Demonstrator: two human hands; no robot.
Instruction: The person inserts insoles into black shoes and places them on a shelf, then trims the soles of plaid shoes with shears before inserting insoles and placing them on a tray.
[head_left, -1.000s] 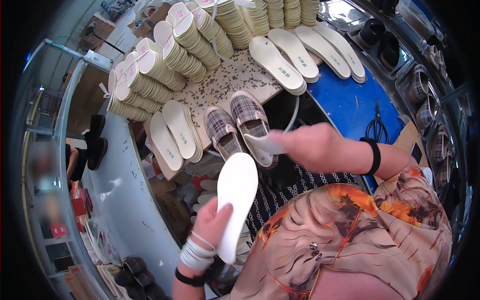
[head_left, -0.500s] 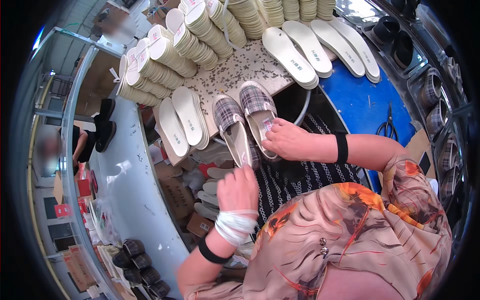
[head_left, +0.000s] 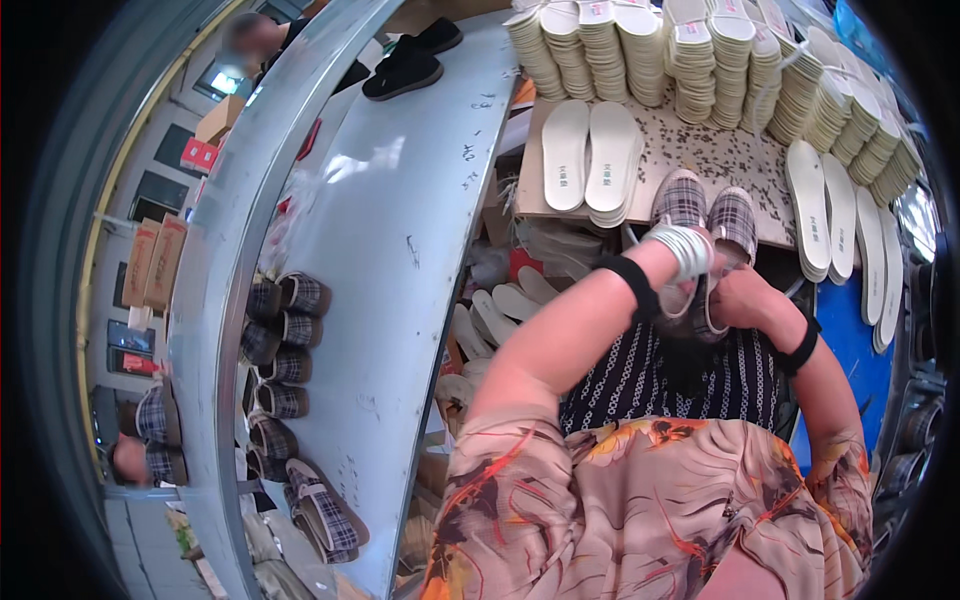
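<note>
Two plaid slip-on shoes stand side by side, toes pointing away from me: the left shoe (head_left: 680, 200) and the right shoe (head_left: 733, 222). My left hand (head_left: 722, 262), with white bands round its wrist, reaches across the left shoe to the opening of the right one. Its fingers are blurred and partly hidden. My right hand (head_left: 748, 297) is closed round the right side of the right shoe, near the heel. Below the shoes lies a black cloth with white patterned stripes (head_left: 610, 380) over my lap.
A worktop (head_left: 660, 150) holds tied stacks of insoles (head_left: 640, 55). Loose white insoles lie at its left (head_left: 567, 155) and right (head_left: 812, 215). A metal shelf (head_left: 400, 250) on the left carries plaid shoes (head_left: 285, 365) and black shoes (head_left: 405, 70). A person (head_left: 262, 42) is beyond.
The view has swung left, showing more of the shelf. My left hand has moved from the left shoe's heel across to the right shoe. My right hand has shifted toward that shoe's heel.
</note>
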